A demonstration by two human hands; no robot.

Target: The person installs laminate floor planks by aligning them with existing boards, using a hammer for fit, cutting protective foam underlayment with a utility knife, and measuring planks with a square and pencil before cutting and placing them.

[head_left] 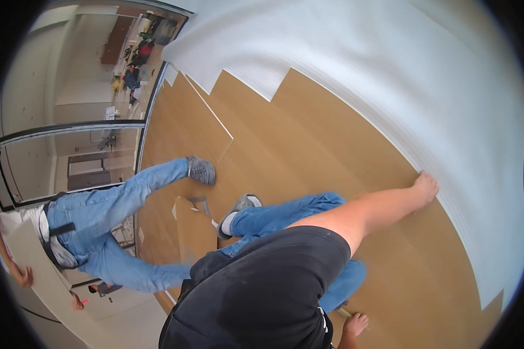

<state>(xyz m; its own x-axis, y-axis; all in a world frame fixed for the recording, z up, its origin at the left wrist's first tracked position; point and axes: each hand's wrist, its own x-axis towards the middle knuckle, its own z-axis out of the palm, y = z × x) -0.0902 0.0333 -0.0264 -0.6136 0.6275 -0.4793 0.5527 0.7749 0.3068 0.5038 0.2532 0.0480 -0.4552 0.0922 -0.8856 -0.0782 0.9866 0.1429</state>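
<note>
I am low on a brown laminate plank floor, in a black shirt and blue jeans. My right arm reaches out, and my right hand lies flat with fingers spread on the edge of the last plank, where it meets the white foam underlay. My left hand rests on the planks at the bottom edge. A thin pale strip ends at its fingers, and I cannot tell whether they grip it. My grey shoe shows behind my folded leg.
Another person in blue jeans and a grey shoe stands bent over at the left. A short loose plank piece lies near my shoe. A dark-framed doorway opens onto a cluttered room beyond.
</note>
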